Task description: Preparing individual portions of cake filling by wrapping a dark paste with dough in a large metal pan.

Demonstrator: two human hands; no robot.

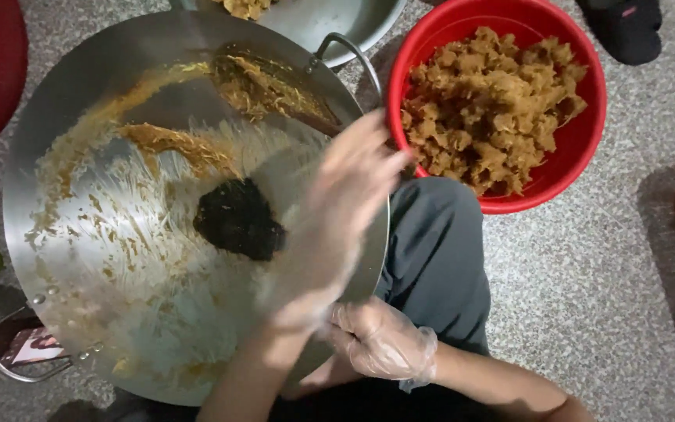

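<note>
Two gloved hands work at a big steel wok (103, 234) that sits tilted on the speckled floor (587, 273), its inside smeared with brownish food scraps and a dark burnt patch (237, 219) near the middle. The left hand (337, 211) is blurred, open with fingers spread, passing over the wok's near rim just beside the dark patch; whether it touches the metal I cannot tell. The right hand (380, 340), in a thin clear glove, is loosely curled at the lower rim of the wok, close against the person's grey trouser knee (431, 250). Just beyond the knee stands a red tub (580, 148) heaped with brown crumbly food (486, 109). Another metal bowl (330, 23) lies behind the wok.
</note>
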